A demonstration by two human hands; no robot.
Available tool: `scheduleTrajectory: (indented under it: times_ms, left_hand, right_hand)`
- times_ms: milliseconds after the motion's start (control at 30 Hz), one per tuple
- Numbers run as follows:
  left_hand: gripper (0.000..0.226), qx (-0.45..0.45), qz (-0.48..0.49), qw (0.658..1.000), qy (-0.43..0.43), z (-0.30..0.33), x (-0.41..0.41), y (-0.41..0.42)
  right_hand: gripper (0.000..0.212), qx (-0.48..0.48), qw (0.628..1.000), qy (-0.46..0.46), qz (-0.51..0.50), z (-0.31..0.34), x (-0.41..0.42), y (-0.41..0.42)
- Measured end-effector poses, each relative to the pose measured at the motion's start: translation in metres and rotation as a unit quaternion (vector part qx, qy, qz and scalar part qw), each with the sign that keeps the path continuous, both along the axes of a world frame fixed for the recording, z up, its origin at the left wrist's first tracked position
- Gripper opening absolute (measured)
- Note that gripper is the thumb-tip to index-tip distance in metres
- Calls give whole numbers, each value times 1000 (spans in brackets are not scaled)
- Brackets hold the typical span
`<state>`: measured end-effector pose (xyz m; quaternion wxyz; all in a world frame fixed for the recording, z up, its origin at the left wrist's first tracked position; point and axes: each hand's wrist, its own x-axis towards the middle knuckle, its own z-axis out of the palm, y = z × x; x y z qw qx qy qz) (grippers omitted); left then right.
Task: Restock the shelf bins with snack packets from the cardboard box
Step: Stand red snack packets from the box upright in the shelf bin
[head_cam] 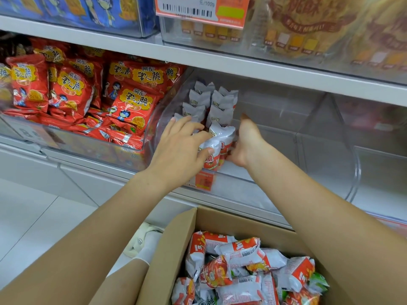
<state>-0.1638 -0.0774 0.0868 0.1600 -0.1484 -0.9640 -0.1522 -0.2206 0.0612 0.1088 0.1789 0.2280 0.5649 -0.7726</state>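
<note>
A clear plastic shelf bin (pixel 275 137) holds two rows of upright white-and-red snack packets (pixel 217 106) at its left end. Both hands reach into it. My left hand (pixel 179 148) grips the front packets (pixel 217 139) from the left, thumb and fingers curled round them. My right hand (pixel 244 144) presses against the same packets from the right; its fingers are hidden behind them. An open cardboard box (pixel 174 249) sits below, holding several loose white, red and orange packets (pixel 242 269).
The bin to the left (pixel 88 148) is full of red snack bags (pixel 72 91). Upper shelf bins carry blue bags and yellow packs behind an orange price tag (pixel 200 9). The right part of the clear bin holds nothing. White floor lies at the left; a shoe (pixel 143 243) is beside the box.
</note>
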Motion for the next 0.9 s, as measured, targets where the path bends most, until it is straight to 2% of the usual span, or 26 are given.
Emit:
scheduleTrajectory:
  times_ms: [100,300,400,533,633,767,900]
  left_hand:
    - [44,7,5,1000,0,0,3,0]
    - [45,-10,0,1000,4,-4,8,-12]
    - [50,1,-11,1000,22,-1,16,-10]
    - [40,83,-23,995,58,2,44,-5]
    - [31,148,-47,985,70,-8,88,5]
    - [30,172,-77,981,-45,-51,160,26]
    - [25,124,-50,965,-225,-113,220,46]
  right_hand:
    - [67,-41,999,3,1,-2,4,-16]
    - [57,-28,999,24,-40,-2,11,-12]
    - [41,31,998,58,-17,3,21,-3]
    - [41,158,980,123,17,10,47,21]
    - [21,204,955,213,21,15,95,46]
    - [26,231,941,246,32,-1,171,79]
    - [26,272,943,155,110,-68,239,106]
